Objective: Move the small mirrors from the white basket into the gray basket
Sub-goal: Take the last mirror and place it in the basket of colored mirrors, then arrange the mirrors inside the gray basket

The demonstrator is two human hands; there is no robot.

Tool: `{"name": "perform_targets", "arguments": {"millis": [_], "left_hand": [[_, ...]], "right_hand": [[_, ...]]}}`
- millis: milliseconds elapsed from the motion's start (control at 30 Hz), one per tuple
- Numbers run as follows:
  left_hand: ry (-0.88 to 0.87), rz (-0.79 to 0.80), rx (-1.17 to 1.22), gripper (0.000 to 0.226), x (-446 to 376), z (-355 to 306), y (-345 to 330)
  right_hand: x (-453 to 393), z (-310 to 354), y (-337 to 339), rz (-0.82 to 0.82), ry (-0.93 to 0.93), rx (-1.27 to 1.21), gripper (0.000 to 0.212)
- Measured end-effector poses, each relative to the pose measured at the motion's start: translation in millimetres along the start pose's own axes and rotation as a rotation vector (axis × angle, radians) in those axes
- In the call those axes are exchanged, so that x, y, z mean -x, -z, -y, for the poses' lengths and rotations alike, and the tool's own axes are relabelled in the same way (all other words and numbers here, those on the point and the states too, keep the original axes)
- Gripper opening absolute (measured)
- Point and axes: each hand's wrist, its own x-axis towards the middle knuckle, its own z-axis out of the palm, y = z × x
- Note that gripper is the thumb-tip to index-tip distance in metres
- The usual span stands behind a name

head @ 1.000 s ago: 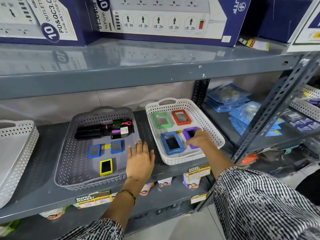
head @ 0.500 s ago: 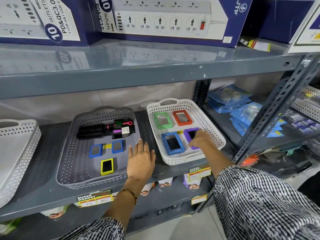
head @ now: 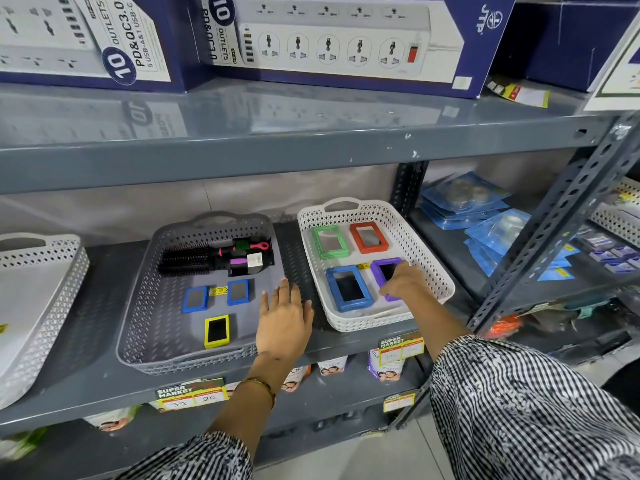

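Note:
The white basket [head: 436, 271] stands on the grey shelf and holds a green mirror [head: 329, 241], an orange mirror [head: 367, 237], a blue mirror [head: 349, 288] and a purple mirror [head: 382, 271]. My right hand [head: 403, 280] lies over the purple mirror, fingers curled around its near edge. To the left, the gray basket [head: 138, 306] holds two small blue mirrors [head: 196, 298] [head: 238, 291] and a yellow mirror [head: 216, 331]. My left hand [head: 285, 322] rests flat, fingers apart, on that basket's right rim.
Black hairbrushes [head: 207, 259] lie at the back of the gray basket. Another white basket [head: 52, 299] sits at far left. Blue blister packs [head: 485, 216] lie right of a slanted steel upright [head: 554, 216]. Power-strip boxes [head: 339, 39] fill the shelf above, close overhead.
The right hand has stayed on the purple mirror, its fingers curling a little tighter around the frame. The left hand has not moved.

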Motion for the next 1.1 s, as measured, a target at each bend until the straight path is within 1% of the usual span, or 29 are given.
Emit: {"name": "perform_targets", "arguments": {"millis": [467, 633, 733, 833, 933, 1000, 1100], "left_hand": [[0.003, -0.001, -0.018, 0.050, -2, 2, -4], [0.006, -0.002, -0.007, 0.050, -3, 2, -4], [0.012, -0.020, 0.059, 0.050, -4, -2, -1], [0.047, -0.062, 0.207, 0.050, -3, -9, 6], [0.087, -0.179, 0.324, 0.046, 1, -7, 16], [0.097, -0.259, 0.343, 0.045, 4, 3, 26], [0.113, -0.317, 0.279, 0.045, 9, 33, 39]], "right_hand": [[0, 1, 0, -0.009, 0.004, 0.060, 0.084], [-1, 0, 0, 0.000, -0.001, 0.017, 0.082], [-1, -2, 4, -0.024, -0.003, -0.019, 0.079], [4, 4, 10, -0.148, 0.067, -0.061, 0.068], [19, 30, 14, -0.273, 0.222, -0.150, 0.051], [33, 56, 15, -0.323, 0.342, -0.242, 0.043], [63, 102, 6, -0.340, 0.547, -0.316, 0.046]]}}
